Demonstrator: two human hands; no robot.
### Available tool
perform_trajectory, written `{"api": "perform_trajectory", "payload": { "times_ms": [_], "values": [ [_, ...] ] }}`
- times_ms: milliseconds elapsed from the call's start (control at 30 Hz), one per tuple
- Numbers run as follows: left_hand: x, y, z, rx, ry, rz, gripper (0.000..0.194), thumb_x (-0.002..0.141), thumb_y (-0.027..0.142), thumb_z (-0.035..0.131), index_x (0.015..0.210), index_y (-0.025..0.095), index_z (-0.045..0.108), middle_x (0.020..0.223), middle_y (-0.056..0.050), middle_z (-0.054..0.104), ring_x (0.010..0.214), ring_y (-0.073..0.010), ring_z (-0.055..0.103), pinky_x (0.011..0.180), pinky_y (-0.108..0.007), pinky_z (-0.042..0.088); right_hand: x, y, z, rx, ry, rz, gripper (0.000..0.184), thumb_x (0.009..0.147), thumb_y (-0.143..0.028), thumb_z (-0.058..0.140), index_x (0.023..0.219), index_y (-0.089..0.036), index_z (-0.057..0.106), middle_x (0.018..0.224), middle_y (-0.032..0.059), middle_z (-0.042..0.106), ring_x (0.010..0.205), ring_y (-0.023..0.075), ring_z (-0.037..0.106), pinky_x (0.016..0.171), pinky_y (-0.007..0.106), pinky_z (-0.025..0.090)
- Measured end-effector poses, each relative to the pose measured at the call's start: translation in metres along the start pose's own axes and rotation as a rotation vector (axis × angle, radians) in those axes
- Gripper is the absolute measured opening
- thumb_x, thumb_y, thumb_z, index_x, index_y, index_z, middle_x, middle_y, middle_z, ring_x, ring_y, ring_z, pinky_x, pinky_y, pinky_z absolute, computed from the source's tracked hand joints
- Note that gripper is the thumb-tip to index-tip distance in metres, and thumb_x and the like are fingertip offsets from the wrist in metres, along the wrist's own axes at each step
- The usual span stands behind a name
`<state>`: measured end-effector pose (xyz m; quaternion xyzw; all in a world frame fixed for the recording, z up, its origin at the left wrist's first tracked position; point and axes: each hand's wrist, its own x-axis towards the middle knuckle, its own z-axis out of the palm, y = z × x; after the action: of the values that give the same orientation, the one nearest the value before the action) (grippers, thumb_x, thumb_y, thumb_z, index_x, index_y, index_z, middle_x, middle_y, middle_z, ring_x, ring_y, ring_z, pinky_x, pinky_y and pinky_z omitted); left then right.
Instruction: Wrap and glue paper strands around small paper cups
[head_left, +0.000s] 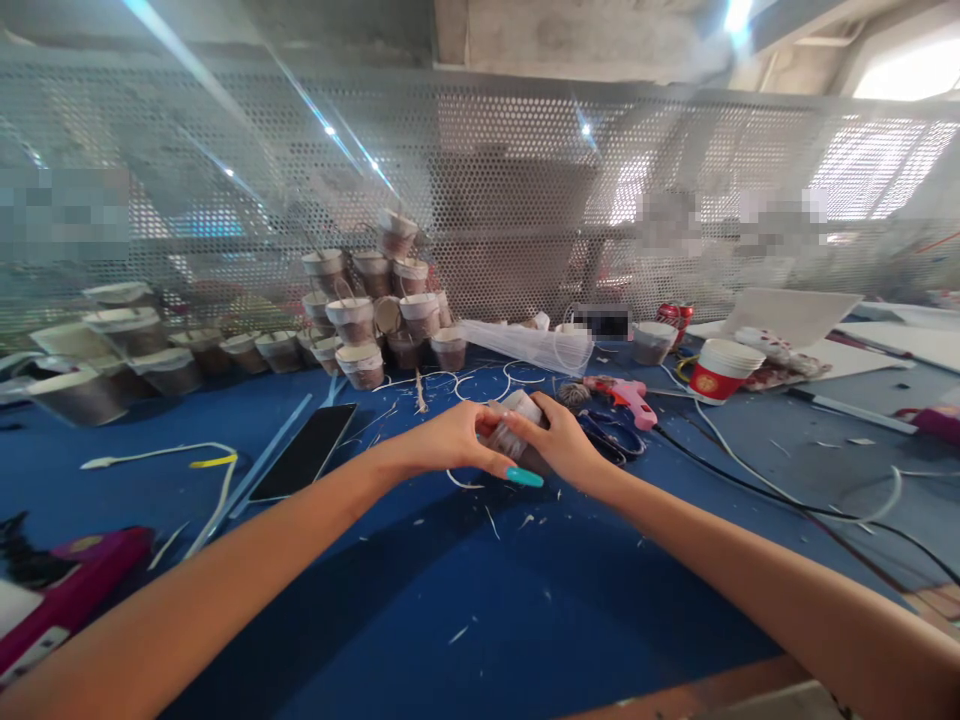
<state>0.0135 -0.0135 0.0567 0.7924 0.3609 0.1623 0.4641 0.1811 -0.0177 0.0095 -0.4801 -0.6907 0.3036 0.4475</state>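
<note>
Between my two hands, over the blue table, is a small grey-brown pot (517,430) with a whitish band, partly hidden by my fingers. My left hand (459,437) curls around its left side, the thumb with a long turquoise nail stretched out below. On the other side my right hand (559,440) grips the pot, fingers over its top. Just right of the hands lie a pair of scissors (637,446) with dark blue handles, a pink and red glue gun (626,397) and a small ball of grey twine (574,394).
Similar pots (360,365) stand stacked at the back, with more on the left. A phone (307,455) lies left of my hands. Right are a red-and-white paper cup (721,372) and a trailing black cable (742,490). A perforated metal screen (510,190) rises behind the table.
</note>
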Motion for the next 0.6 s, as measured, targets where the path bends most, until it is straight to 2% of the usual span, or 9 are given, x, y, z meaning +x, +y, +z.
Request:
{"api": "perform_trajectory", "payload": {
  "times_ms": [67,167,267,333,400,433,500,600],
  "values": [
    [0.003,-0.003,0.006,0.067,0.118,-0.029,0.028,0.061,0.031,0.068,0.083,0.013,0.067,0.069,-0.001,0.062,0.062,-0.0132,0.052,0.060,-0.026,0.038,0.000,0.001,0.001,0.029,0.006,0.019,0.036,0.073,-0.054,0.052,0.070,-0.019,0.042,0.061,-0.0033,0.041,0.057,0.0100,0.036,0.051,0.024,0.032],
    [0.005,-0.008,0.010,0.159,0.204,-0.067,0.015,0.062,0.023,0.064,0.073,0.013,0.067,0.064,0.000,0.060,0.061,-0.0130,0.051,0.062,-0.027,0.038,-0.001,0.001,0.002,0.033,-0.001,-0.012,0.038,0.071,-0.055,0.054,0.069,-0.019,0.041,0.061,-0.0038,0.040,0.058,0.0101,0.036,0.051,0.024,0.031],
    [0.003,-0.008,0.006,0.121,0.124,-0.071,0.015,0.059,0.021,0.067,0.071,0.013,0.065,0.064,0.001,0.059,0.060,-0.0120,0.050,0.061,-0.026,0.038,-0.003,0.001,0.003,0.020,-0.016,-0.019,0.038,0.071,-0.055,0.054,0.069,-0.019,0.042,0.061,-0.0040,0.039,0.057,0.0100,0.035,0.050,0.024,0.030],
    [0.001,-0.006,-0.001,0.016,-0.022,-0.037,0.030,0.054,0.022,0.071,0.083,0.014,0.065,0.072,0.001,0.061,0.063,-0.0119,0.051,0.061,-0.025,0.040,-0.003,0.000,0.004,0.025,-0.041,-0.015,0.038,0.072,-0.055,0.053,0.068,-0.019,0.043,0.061,-0.0038,0.040,0.057,0.0098,0.036,0.051,0.023,0.031],
    [-0.001,-0.004,-0.006,-0.039,-0.116,0.019,0.047,0.049,0.021,0.075,0.094,0.016,0.063,0.081,0.000,0.062,0.069,-0.0129,0.053,0.063,-0.025,0.041,-0.001,0.000,0.004,0.057,-0.054,0.005,0.039,0.072,-0.056,0.052,0.070,-0.018,0.046,0.062,-0.0029,0.043,0.057,0.0098,0.037,0.051,0.024,0.032],
    [-0.001,-0.004,-0.008,-0.040,-0.121,0.040,0.050,0.048,0.021,0.076,0.097,0.017,0.062,0.084,0.000,0.062,0.071,-0.0134,0.053,0.064,-0.025,0.041,0.000,0.001,0.003,0.081,-0.050,0.024,0.040,0.072,-0.057,0.051,0.070,-0.018,0.047,0.063,-0.0024,0.044,0.057,0.0098,0.037,0.051,0.024,0.032],
    [0.000,-0.005,-0.009,-0.007,-0.073,0.044,0.041,0.056,0.026,0.072,0.095,0.016,0.063,0.083,-0.001,0.063,0.070,-0.0128,0.053,0.063,-0.024,0.039,0.002,0.002,0.002,0.132,-0.034,0.066,0.042,0.071,-0.059,0.051,0.072,-0.017,0.049,0.063,-0.0016,0.046,0.055,0.0097,0.038,0.050,0.024,0.033],
    [0.004,-0.010,-0.006,0.129,0.041,-0.005,0.022,0.067,0.033,0.064,0.076,0.013,0.067,0.064,0.001,0.058,0.056,-0.0092,0.046,0.056,-0.023,0.034,0.006,0.006,0.000,0.158,-0.030,0.089,0.044,0.069,-0.060,0.051,0.073,-0.016,0.051,0.062,-0.0010,0.048,0.054,0.0096,0.038,0.048,0.024,0.031]
  ]
}}
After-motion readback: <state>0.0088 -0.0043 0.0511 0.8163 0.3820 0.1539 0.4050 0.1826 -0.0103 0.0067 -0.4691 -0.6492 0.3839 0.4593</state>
